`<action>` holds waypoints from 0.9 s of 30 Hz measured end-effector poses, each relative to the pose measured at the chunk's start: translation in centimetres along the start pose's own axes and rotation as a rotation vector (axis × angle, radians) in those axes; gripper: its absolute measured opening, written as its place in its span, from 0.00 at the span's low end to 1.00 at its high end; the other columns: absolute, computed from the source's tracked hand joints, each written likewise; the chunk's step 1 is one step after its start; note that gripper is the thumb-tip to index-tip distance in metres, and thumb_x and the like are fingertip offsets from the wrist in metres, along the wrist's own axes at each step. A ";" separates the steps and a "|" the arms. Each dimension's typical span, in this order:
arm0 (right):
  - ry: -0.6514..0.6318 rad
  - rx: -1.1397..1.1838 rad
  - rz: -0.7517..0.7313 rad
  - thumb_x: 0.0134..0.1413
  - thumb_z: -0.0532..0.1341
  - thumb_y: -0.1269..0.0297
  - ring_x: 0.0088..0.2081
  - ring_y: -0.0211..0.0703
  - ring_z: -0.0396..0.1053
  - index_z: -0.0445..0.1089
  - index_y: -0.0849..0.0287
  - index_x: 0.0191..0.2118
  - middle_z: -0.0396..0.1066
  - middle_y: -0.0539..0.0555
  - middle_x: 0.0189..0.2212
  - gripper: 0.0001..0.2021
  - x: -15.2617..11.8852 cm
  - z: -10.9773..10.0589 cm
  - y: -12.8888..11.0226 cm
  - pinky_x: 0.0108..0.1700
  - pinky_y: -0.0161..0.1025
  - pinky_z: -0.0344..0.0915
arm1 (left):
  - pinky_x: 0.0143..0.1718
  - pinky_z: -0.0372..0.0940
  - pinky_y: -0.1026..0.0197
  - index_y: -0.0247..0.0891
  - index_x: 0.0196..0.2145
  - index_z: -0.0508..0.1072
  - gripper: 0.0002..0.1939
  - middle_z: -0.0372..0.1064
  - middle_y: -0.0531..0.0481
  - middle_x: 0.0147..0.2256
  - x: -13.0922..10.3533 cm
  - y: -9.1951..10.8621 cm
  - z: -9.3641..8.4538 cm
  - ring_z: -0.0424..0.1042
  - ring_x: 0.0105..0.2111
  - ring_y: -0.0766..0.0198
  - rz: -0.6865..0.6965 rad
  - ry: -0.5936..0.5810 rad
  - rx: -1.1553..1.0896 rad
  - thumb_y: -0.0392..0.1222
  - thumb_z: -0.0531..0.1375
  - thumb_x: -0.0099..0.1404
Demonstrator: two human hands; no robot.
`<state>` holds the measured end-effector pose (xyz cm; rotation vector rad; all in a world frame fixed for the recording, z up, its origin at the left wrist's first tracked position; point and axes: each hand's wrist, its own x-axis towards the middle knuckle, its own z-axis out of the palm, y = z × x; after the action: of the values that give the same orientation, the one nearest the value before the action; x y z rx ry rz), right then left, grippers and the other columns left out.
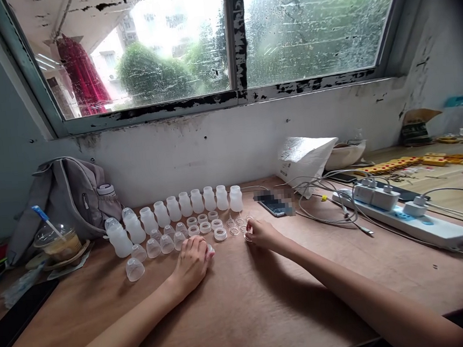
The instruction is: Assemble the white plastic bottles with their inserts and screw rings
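My left hand [193, 259] rests on the table, fingers curled round a small whitish piece that is mostly hidden. Beside it are several see-through domed caps [167, 244], with one cap [135, 269] nearer the table edge. White screw rings [220, 234] lie in short rows between my hands. My right hand [264, 235] pinches a small see-through bottle nipple [248, 237] by its edge. More nipples [232, 226] stand just left of those fingers. Behind, a row of frosted baby bottles [185, 204] stands upright; the leftmost bottle [118, 238] has a domed cap on.
A phone [273, 203], tangled cables [324, 208] and a white power strip [405, 217] lie to the right. A white bag [305, 159] stands by the wall. To the left are a grey backpack [71, 193], an iced drink [59, 243] and a black device [19, 321].
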<state>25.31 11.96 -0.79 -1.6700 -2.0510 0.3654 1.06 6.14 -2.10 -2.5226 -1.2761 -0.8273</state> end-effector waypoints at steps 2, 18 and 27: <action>0.012 0.025 -0.052 0.45 0.57 0.68 0.25 0.39 0.63 0.66 0.59 0.28 0.66 0.52 0.23 0.02 -0.3 0.1 -0.7 0.27 0.33 0.54 | 0.41 0.59 0.51 0.38 0.34 0.63 0.07 0.64 0.43 0.39 -0.8 0.3 -0.5 0.63 0.41 0.55 -0.005 0.012 -0.031 0.41 0.48 0.63; -0.149 0.306 -0.645 0.47 0.59 0.64 0.29 0.38 0.61 0.65 0.60 0.30 0.65 0.51 0.26 0.05 -5.9 3.3 -6.2 0.31 0.33 0.59 | 0.42 0.61 0.55 0.41 0.41 0.58 0.16 0.66 0.45 0.41 -2.2 0.3 -1.4 0.66 0.41 0.59 0.130 0.092 -0.369 0.49 0.56 0.58; -0.059 0.478 -0.459 0.43 0.53 0.79 0.29 0.36 0.63 0.61 0.59 0.40 0.65 0.51 0.30 0.16 -5.3 4.5 -5.3 0.30 0.32 0.61 | 0.43 0.61 0.56 0.38 0.42 0.62 0.20 0.66 0.46 0.39 -1.6 0.4 -1.4 0.65 0.40 0.59 0.100 -0.074 -0.254 0.52 0.57 0.56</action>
<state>19.32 6.00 -3.07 -0.8912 -2.0980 0.6817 0.06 4.24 -1.86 -2.8132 -1.1164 -0.9346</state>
